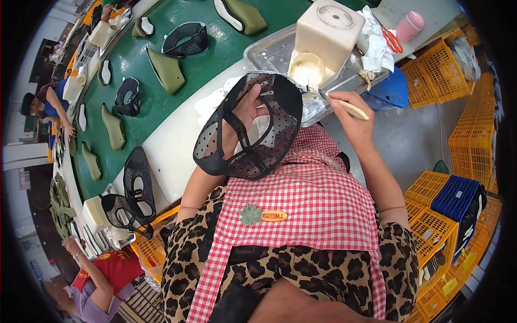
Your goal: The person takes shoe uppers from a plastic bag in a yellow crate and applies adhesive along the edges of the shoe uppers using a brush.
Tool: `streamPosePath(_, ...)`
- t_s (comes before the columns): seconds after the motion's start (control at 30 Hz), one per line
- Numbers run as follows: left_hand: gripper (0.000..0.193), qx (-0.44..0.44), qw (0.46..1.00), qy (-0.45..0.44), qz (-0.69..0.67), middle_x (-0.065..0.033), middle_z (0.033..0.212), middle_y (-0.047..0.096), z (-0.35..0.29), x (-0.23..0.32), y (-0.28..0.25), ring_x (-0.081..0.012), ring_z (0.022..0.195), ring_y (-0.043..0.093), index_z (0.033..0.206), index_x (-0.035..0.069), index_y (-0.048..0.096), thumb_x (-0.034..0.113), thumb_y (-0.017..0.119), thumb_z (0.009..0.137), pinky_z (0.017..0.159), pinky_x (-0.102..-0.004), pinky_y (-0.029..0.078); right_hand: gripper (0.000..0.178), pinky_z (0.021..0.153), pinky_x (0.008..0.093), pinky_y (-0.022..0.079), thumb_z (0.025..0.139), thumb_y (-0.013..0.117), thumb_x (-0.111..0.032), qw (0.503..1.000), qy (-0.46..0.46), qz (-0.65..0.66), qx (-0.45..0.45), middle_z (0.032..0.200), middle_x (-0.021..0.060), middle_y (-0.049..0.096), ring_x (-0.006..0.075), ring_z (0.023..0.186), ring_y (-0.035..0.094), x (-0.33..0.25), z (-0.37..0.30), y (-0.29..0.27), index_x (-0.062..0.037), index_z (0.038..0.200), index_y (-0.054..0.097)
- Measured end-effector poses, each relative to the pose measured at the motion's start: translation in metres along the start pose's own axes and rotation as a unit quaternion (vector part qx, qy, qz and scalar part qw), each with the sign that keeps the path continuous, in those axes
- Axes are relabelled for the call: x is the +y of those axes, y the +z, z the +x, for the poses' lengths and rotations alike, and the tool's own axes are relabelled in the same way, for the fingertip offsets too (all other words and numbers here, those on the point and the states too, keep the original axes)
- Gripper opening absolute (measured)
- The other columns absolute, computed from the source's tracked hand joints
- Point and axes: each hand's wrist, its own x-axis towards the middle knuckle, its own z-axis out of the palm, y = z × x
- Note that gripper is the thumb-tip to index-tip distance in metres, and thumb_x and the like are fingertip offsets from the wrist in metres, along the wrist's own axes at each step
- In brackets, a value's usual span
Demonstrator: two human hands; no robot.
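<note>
My left hand (249, 107) is closed on a black dotted-mesh shoe upper (288, 102), with its fingers inside the opening and the upper held up in front of my apron. My right hand (353, 121) grips a brush by its pale handle (356, 111). The brush's head points left, close to the upper's far edge; whether the two touch I cannot tell. Just beyond stands a cream plastic glue container (327, 40) whose round front cup (307, 69) holds whitish glue. It sits in a smeared grey tray (259, 51).
A green conveyor belt (145, 86) carries olive shoe lasts (166, 72) and black uppers (186, 39). More black uppers (139, 180) lie at left. Red-handled scissors (392, 40) and a pink bottle (410, 26) are far right. Orange crates (431, 72) line the right; co-workers sit left.
</note>
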Motion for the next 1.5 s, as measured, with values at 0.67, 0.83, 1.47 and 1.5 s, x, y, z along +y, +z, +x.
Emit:
streamPosePath(0.67,0.048,-0.010,0.999,0.047,0.015,-0.0198,0.132,0.056,-0.010,0.008,-0.002,-0.0348,0.116,0.061,0.139,0.001,0.042,0.030,0.052,0.101,0.089,-0.0518,0.054,0.014,0.077,0.0222,0.047,0.090,0.068,-0.008,0.998,0.001,0.060,-0.029,0.095,0.0036,0.069,0.0087,0.086,0.061,-0.009,0.013,0.018,-0.0009,0.101,0.071)
streamPosePath(0.83,0.053,-0.015,0.997,0.077,0.012,-0.0185,0.132,0.055,-0.007,0.008,-0.008,-0.0314,0.117,0.059,0.140,0.001,0.042,0.035,0.052,0.101,0.090,-0.0506,0.055,0.014,0.076,0.0221,0.047,0.091,0.067,-0.008,0.995,0.022,0.077,-0.055,0.094,0.0034,0.069,0.0081,0.084,0.061,-0.006,-0.001,0.023,-0.0016,0.102,0.071)
streamPosePath(1.47,0.058,0.153,0.940,0.300,-0.048,-0.0181,0.130,0.054,-0.003,0.026,0.004,-0.0319,0.115,0.060,0.143,0.005,0.037,0.040,0.053,0.100,0.091,-0.0532,0.056,0.016,0.075,0.0348,0.047,0.082,0.074,-0.009,0.990,-0.127,0.003,-0.055,0.087,0.0088,0.065,0.0246,0.082,0.059,-0.017,-0.022,0.036,-0.0047,0.097,0.072)
streamPosePath(1.5,0.058,0.153,0.940,0.301,-0.047,-0.0181,0.130,0.054,-0.004,0.026,0.007,-0.0319,0.115,0.060,0.143,0.005,0.037,0.040,0.053,0.100,0.091,-0.0532,0.056,0.016,0.076,0.0355,0.046,0.082,0.074,-0.011,0.989,-0.127,-0.022,-0.066,0.087,0.0086,0.064,0.0254,0.083,0.058,-0.018,-0.021,0.040,-0.0051,0.097,0.072)
